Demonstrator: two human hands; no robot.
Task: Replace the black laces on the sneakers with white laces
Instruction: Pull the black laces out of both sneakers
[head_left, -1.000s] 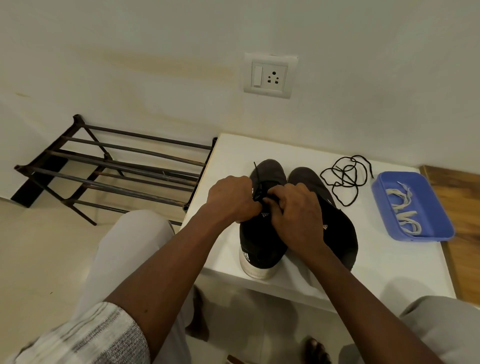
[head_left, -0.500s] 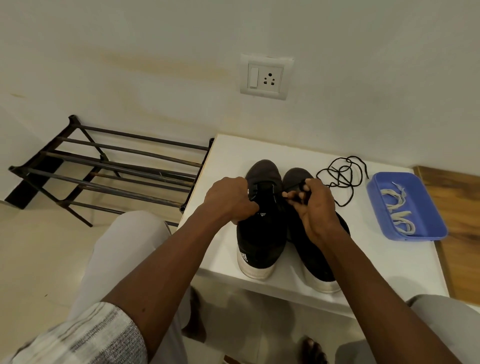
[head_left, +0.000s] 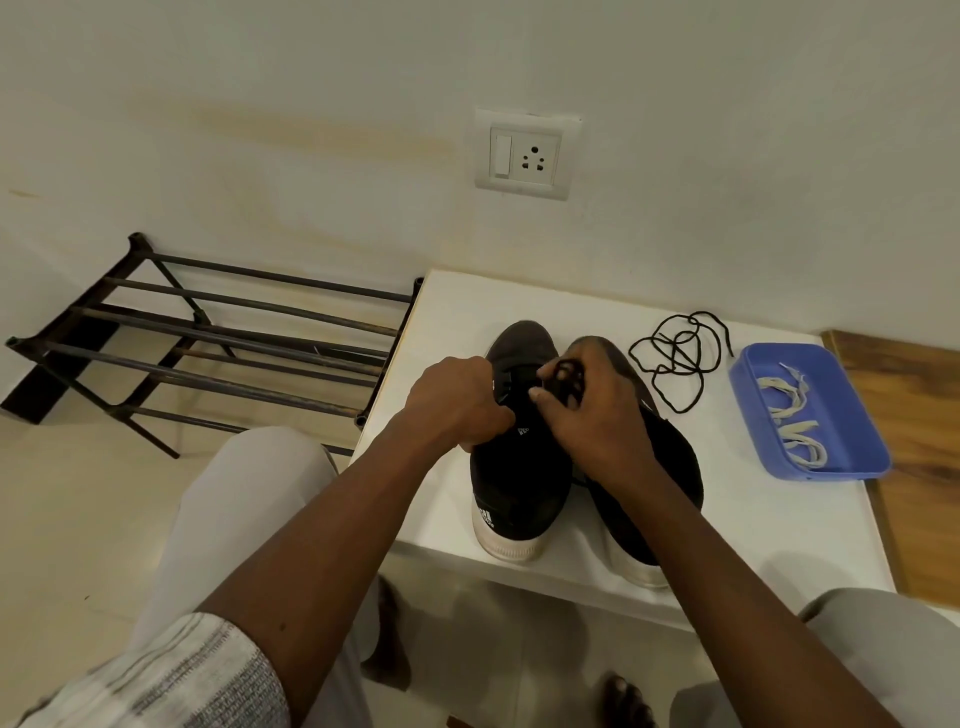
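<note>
Left hand (head_left: 457, 402) grips left sneaker (head_left: 519, 478), right hand (head_left: 595, 421) pinches bunched black lace (head_left: 567, 375) over it. White wall (head_left: 727, 156) with switch socket (head_left: 525, 154), metal shoe rack (head_left: 208, 332) at left, white table (head_left: 779, 519) holding right sneaker (head_left: 672, 457) too, blue tray (head_left: 857, 452) of white laces (head_left: 795, 415), loose black lace (head_left: 675, 358).

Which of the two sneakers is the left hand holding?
The left sneaker, farther from the blue tray: the left hand grips its upper. The right hand pinches a black lace.

Loose lace (head_left: 675, 358) and blue tray (head_left: 826, 470) crowd the table (head_left: 452, 312).
</note>
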